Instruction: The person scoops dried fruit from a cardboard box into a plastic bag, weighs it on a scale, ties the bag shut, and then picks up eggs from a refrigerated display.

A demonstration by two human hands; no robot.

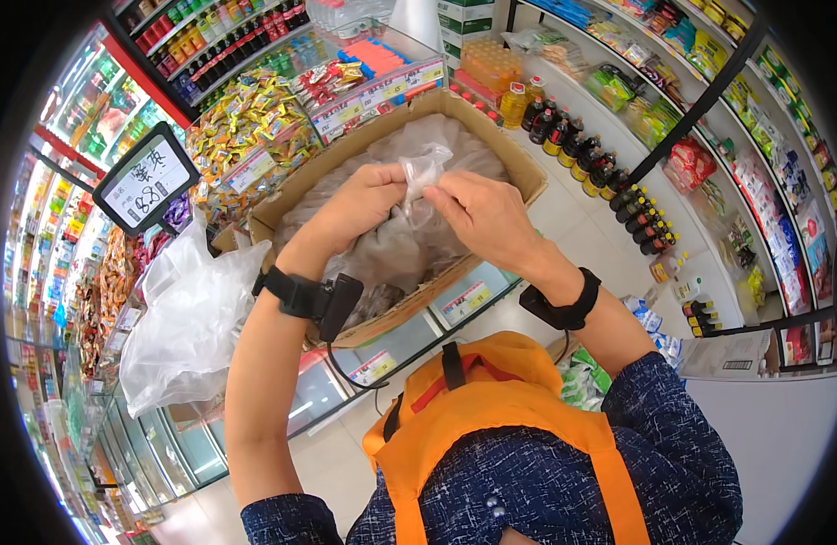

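Note:
Both my hands meet over an open cardboard box filled with clear plastic bags of brownish contents. My left hand pinches one side of the twisted neck of a clear plastic bag. On the other side, my right hand grips the same neck with thumb and fingers, and the bag's loose top sticks up between the hands. The filled part hangs below them, over the other bags; its exact contents are blurred by the plastic. Each wrist wears a black strap with a small device.
Left of the box lies a heap of empty clear bags, beside a black-framed handwritten price sign. Bins of wrapped candies stand behind. Dark sauce bottles line the floor by the right shelves. A glass-fronted counter runs beneath the box.

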